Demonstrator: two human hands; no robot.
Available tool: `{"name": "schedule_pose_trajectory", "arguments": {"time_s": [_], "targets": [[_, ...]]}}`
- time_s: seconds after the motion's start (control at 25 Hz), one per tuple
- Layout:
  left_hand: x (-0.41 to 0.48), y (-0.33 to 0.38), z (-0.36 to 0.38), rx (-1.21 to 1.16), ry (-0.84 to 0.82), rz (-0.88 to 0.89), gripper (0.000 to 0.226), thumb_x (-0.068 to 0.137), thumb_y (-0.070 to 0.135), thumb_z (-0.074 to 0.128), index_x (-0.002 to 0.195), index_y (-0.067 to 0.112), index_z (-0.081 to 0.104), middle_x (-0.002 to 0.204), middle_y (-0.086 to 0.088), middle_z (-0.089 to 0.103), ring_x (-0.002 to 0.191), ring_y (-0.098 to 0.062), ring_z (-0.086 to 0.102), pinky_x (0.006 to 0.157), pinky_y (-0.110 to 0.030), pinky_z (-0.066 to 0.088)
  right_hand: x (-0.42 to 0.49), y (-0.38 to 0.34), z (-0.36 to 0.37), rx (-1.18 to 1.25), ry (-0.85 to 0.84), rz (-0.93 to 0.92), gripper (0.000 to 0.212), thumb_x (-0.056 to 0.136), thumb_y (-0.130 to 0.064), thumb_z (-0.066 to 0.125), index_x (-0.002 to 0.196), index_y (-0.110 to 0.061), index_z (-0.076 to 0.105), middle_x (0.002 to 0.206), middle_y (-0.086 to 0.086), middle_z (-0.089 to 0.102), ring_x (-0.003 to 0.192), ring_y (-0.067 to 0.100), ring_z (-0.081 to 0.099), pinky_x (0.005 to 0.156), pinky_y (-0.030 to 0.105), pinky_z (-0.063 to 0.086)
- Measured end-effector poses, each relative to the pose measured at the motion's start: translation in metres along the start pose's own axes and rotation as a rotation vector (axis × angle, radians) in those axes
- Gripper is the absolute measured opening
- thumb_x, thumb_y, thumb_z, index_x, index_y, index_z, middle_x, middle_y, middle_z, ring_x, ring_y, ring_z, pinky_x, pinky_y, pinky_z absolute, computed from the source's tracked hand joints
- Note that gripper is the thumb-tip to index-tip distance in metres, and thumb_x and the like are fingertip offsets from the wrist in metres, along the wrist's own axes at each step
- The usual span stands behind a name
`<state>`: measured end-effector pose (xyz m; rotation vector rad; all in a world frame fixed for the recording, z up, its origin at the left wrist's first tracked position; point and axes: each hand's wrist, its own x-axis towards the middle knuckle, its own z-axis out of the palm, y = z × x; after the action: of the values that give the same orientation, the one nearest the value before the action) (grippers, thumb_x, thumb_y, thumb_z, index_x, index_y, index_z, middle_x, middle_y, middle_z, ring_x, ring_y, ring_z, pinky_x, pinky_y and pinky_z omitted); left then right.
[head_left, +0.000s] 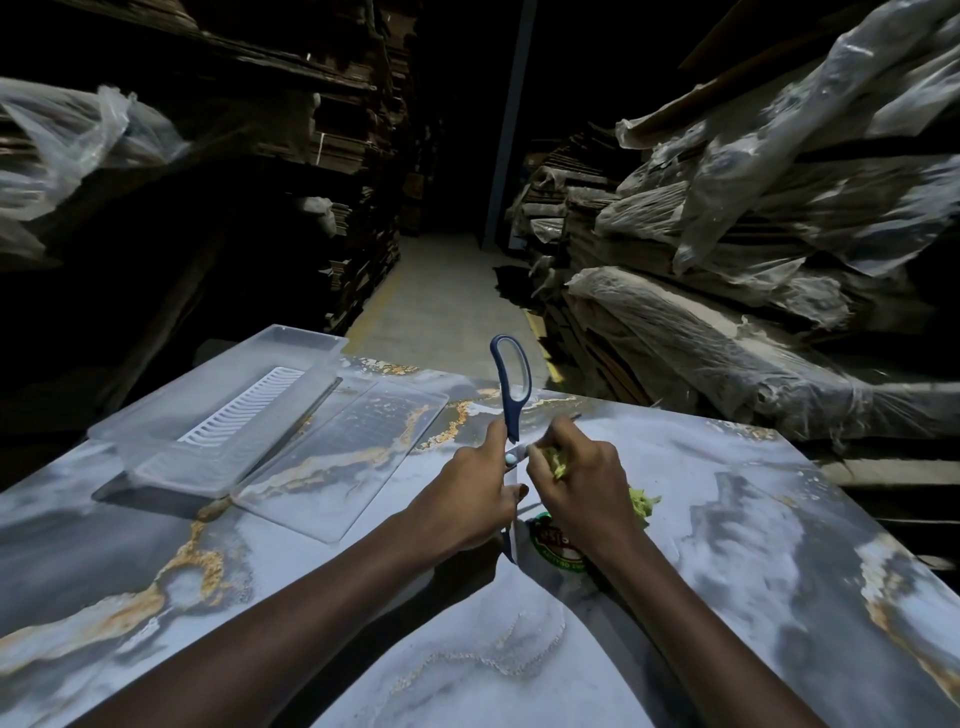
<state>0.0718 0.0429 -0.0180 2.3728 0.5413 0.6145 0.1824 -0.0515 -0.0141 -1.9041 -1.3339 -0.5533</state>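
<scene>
Left hand (475, 493) grips blue-handled scissors (511, 382) near their pivot, handle loop pointing away; right hand (582, 486) pinches green shreds (557, 463) beside the blades, above the marbled table (779, 545).

My scissors (511, 387) have smooth blue plastic handles and bare metal blades. The green shreds (558, 462) look soft and ragged. The table (753, 519) is glossy, marble-patterned; the tray (182, 467) and board (358, 452) are clear plastic, the grate (249, 410) white ribbed plastic.
</scene>
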Motion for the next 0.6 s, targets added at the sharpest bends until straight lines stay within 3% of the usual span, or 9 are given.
{"name": "schedule_pose_trajectory", "arguments": {"time_s": [0.16, 0.32, 0.48, 0.6], "targets": [[0.0006, -0.0006, -0.0001, 0.005, 0.003, -0.015, 0.048, 0.09, 0.023, 0.06, 0.128, 0.023, 0.029, 0.116, -0.015, 0.063, 0.089, -0.027, 0.063, 0.07, -0.033, 0.047, 0.0051, 0.0001, 0.0029, -0.026, 0.08, 0.104, 0.017, 0.086, -0.022, 0.061, 0.08, -0.017, 0.046, 0.06, 0.005, 0.059, 0.055, 0.028, 0.053, 0.048, 0.035, 0.04], [-0.0005, -0.0005, 0.0009, 0.001, 0.007, 0.006, 0.047, 0.09, 0.022, 0.059, 0.126, 0.024, 0.03, 0.114, -0.014, 0.064, 0.089, -0.027, 0.063, 0.072, -0.035, 0.05, -0.0013, 0.0008, 0.0014, -0.031, 0.022, -0.018, 0.019, 0.084, -0.021, 0.065, 0.079, -0.016, 0.047, 0.058, 0.0, 0.056, 0.051, 0.025, 0.05, 0.045, 0.032, 0.037], [0.0012, -0.0002, -0.0001, 0.01, 0.005, -0.01, 0.044, 0.09, 0.023, 0.059, 0.124, 0.022, 0.031, 0.109, -0.014, 0.063, 0.082, -0.025, 0.059, 0.066, -0.033, 0.045, 0.0008, -0.0028, 0.0051, -0.083, 0.089, 0.103, 0.016, 0.085, -0.022, 0.063, 0.082, -0.014, 0.05, 0.061, 0.009, 0.061, 0.056, 0.033, 0.057, 0.046, 0.037, 0.043], [-0.0013, 0.0012, 0.0017, 0.022, 0.012, 0.002, 0.045, 0.09, 0.021, 0.058, 0.124, 0.023, 0.029, 0.11, -0.015, 0.063, 0.083, -0.026, 0.06, 0.065, -0.032, 0.046, -0.0022, -0.0026, 0.0027, -0.001, 0.077, 0.004, 0.017, 0.084, -0.019, 0.065, 0.08, -0.016, 0.049, 0.06, 0.005, 0.06, 0.052, 0.029, 0.056, 0.043, 0.033, 0.039]]}}
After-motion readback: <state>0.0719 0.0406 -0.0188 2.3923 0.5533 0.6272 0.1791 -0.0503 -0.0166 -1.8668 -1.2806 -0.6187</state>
